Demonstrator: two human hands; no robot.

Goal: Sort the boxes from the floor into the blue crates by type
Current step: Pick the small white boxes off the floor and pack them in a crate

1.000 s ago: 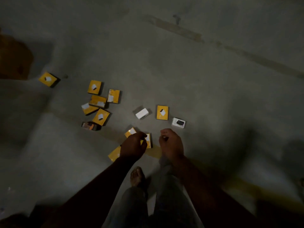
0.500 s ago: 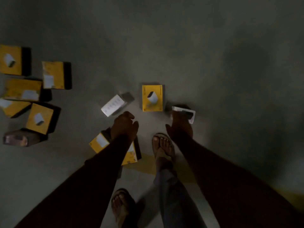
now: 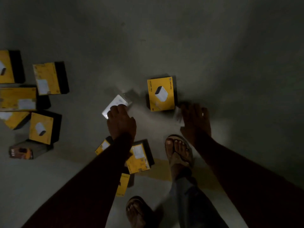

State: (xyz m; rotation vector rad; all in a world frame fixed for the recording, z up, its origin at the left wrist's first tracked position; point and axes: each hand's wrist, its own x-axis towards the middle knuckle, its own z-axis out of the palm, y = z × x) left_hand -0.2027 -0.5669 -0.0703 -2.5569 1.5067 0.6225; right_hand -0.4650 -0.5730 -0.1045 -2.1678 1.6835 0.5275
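A plain white box [image 3: 115, 104] lies on the grey floor, and my left hand [image 3: 121, 122] reaches down with its fingers curled over the box's near edge. My right hand [image 3: 195, 119] covers a small white box [image 3: 178, 116], which shows only as a blurred strip beside the thumb. Between the two hands lies a yellow box [image 3: 161, 94] with a white charger pictured on it. Several more yellow boxes [image 3: 47, 78] sit at the left. Two others [image 3: 139, 157] [image 3: 122, 185] lie under my left forearm. No blue crate is in view.
A dark brown box [image 3: 21, 152] lies at the lower left beside the yellow ones. My feet in sandals [image 3: 178, 150] [image 3: 138, 211] stand just behind the hands. A yellow floor line [image 3: 162, 171] runs under the right foot. The scene is dim.
The view has dropped closer to the floor. My left hand moved forward from the yellow boxes onto the white box. My right hand settled over the small white box, which shifted.
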